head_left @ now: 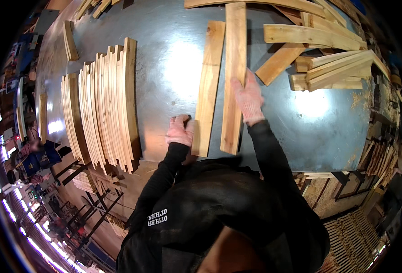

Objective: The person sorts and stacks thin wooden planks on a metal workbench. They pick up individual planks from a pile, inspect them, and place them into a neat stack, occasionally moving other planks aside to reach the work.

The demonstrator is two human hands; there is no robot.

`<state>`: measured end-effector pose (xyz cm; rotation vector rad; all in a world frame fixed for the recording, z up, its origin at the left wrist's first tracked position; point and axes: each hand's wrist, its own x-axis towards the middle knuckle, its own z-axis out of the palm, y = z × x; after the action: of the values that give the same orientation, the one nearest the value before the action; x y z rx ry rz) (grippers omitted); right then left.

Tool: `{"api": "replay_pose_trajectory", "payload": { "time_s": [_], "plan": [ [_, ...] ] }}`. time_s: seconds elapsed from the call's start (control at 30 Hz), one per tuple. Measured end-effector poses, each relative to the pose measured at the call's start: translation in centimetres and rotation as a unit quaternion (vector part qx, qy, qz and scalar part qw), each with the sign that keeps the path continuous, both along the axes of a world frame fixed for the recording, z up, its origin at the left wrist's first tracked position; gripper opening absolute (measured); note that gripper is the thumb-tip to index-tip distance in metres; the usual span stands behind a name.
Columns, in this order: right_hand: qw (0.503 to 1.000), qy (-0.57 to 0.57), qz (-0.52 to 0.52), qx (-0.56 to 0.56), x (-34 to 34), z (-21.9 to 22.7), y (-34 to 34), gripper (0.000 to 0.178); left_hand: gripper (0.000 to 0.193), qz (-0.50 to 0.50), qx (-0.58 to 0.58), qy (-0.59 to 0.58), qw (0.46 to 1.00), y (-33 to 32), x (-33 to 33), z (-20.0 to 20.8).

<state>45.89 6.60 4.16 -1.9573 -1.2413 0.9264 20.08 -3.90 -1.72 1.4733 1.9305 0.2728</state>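
My left hand (180, 131), in a pale pinkish work glove, has its fingers curled at the left edge of a wooden board (208, 86), close to the board's near end. The underside of that grip is hidden. To the right, a second wooden board (234, 59) points away from me, almost parallel to the first. My right hand (249, 96), gloved alike, is closed on this board's right edge, with the thumb over its top face. A narrow gap separates the two boards. Both are above a grey metal table (164, 95).
Boards stand on edge in a tight row (105, 104) on the left. A loose heap of boards (319, 59) lies at the far right. Single short pieces (70, 41) rest near the table's left edge. Black metal racks (98, 207) stand below, and a distant person (37, 152) is at left.
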Motion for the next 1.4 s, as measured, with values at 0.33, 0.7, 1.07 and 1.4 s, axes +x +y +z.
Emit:
{"api": "replay_pose_trajectory", "payload": {
  "time_s": [0.33,0.7,1.07,1.4],
  "plan": [
    [0.973,0.225,0.048,-0.01,3.9,-3.5,2.2,0.049,0.073,0.001,0.049,-0.13,0.99,-0.8,2.3,1.9],
    [0.905,-0.394,-0.149,-0.065,15.1,0.5,-5.1,0.105,0.043,0.195,-0.098,-0.539,0.813,0.5,6.0,0.3],
    [0.965,-0.245,0.042,0.088,5.3,0.8,-13.1,0.072,0.042,0.168,-0.116,-0.489,0.848,-0.8,6.7,0.9],
    [0.857,-0.511,-0.05,0.047,15.7,-0.2,-9.0,0.098,0.095,0.31,-0.189,-0.451,0.816,-2.6,8.4,0.1]
  ]
}}
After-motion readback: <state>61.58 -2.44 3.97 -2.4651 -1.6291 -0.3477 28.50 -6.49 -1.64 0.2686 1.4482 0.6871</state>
